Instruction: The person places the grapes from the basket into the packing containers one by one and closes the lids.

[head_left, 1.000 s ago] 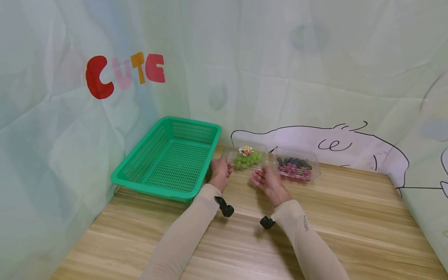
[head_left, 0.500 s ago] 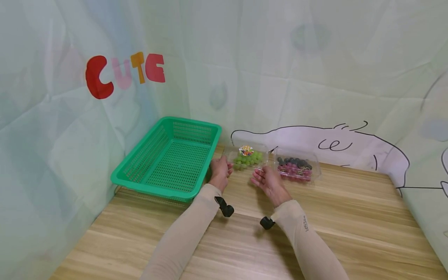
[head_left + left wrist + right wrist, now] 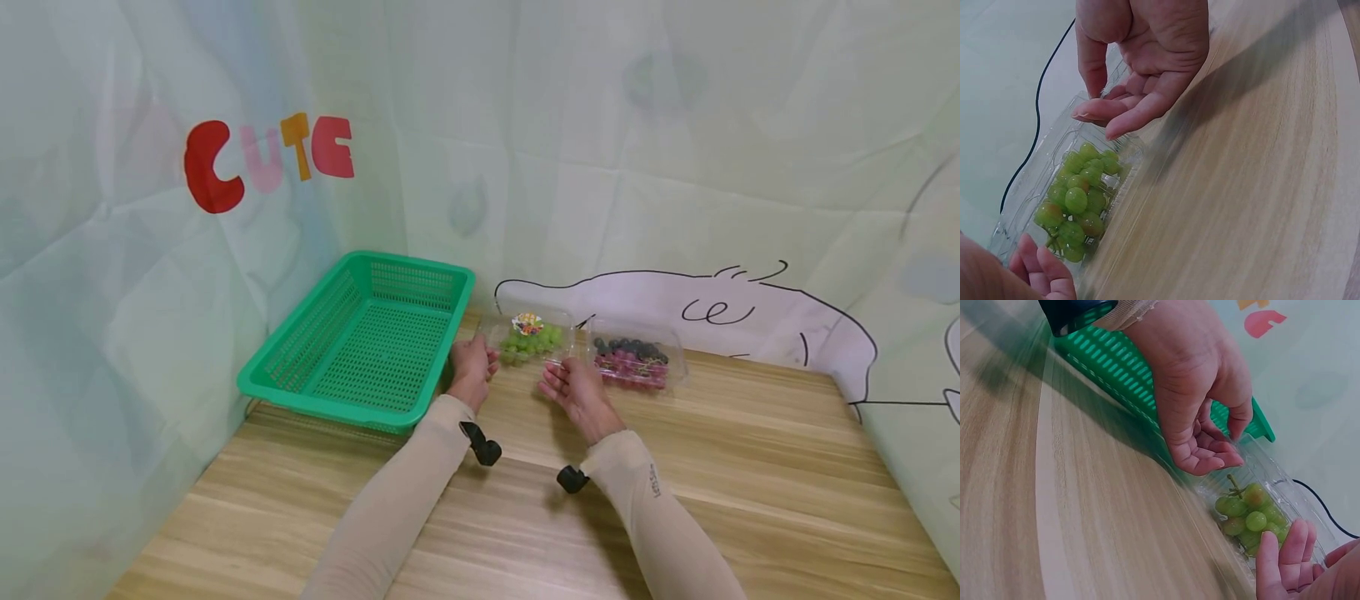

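A clear plastic fruit box [image 3: 498,323] with a round, colourful sticker stands at the back of the table, a bunch of green grapes [image 3: 538,339] inside. At its left end is my left hand [image 3: 471,367], thumb and fingers pinching the near corner. My right hand [image 3: 579,393] pinches the opposite corner between thumb and forefinger, its other fingers loosely bent. Both grips show from across in the wrist views, where the green grapes [image 3: 1077,200] lie between the hands. Just right of my right hand sits a second clear box [image 3: 677,367] with dark and red grapes [image 3: 632,367].
A green plastic basket [image 3: 382,350] with slotted sides stands at the left, close beside my left hand; nothing lies in it. Printed cloth walls [image 3: 540,192] rise behind and left of the wooden table [image 3: 757,450].
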{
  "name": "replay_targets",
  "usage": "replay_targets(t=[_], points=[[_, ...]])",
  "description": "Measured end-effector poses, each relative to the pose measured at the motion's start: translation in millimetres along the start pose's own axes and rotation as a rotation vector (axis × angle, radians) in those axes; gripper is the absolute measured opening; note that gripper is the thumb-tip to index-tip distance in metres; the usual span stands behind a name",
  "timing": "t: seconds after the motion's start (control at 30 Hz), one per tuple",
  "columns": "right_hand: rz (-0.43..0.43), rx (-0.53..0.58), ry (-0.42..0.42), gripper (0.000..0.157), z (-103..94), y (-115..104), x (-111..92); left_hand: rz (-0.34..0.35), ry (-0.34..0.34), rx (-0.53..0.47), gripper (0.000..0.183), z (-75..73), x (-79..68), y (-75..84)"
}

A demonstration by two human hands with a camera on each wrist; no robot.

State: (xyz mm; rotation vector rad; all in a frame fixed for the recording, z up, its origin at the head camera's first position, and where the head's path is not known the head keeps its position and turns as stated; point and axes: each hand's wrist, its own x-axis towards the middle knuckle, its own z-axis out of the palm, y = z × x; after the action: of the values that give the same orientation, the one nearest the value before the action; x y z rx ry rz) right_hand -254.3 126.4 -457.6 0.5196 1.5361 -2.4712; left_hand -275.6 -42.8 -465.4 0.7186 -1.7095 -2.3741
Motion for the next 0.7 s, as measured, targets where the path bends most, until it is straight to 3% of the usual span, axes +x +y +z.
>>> replay_targets(t=[0.17, 0.7], points=[[0.001, 0.002, 0.002, 0.016, -0.8, 0.5, 0.9, 0.002, -0.005, 0.003, 0.03, -0.7, -2.0, 0.9], [0.004, -0.004, 0.01, 0.021, 0.1, -0.2, 1.1, 0.004, 0.007, 0.005, 0.032, 0.5, -2.0, 1.8]])
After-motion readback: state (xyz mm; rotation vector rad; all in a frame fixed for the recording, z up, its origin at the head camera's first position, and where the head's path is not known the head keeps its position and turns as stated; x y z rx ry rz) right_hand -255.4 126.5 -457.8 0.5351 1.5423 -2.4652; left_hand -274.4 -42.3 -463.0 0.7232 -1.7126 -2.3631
